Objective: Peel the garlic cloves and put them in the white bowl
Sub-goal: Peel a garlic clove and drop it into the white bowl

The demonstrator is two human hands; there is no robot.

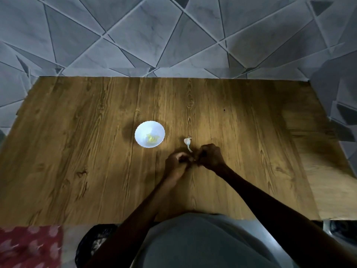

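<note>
Presently both hands meet over the near middle of the wooden table (pixel 77 151). The left hand (pixel 176 161) and the right hand (pixel 210 157) have their fingers curled inward and their tips close together. What lies between them is hidden in shadow and blur, so I cannot tell whether either hand actually grips a clove; by the pose, I judge that one is being peeled there.

Just beyond the hands, nearly touching the right one, a white garlic piece (pixel 187 142) with a thin stem lies on the table, its skin on. The white bowl (pixel 138 132) stands to the left of it, a little apart, with a few yellowish peeled cloves (pixel 152 139) inside.

The risks follow from this layout. A clove freed of its skin is slick, and a hard pinch could shoot it across the table or off the near edge. The right hand could knock the garlic piece out of reach. Carrying a clove left to the bowl, a careless hand could clip the rim and tip it. In this dim light, bits of skin might ride along into the bowl unnoticed.
</note>
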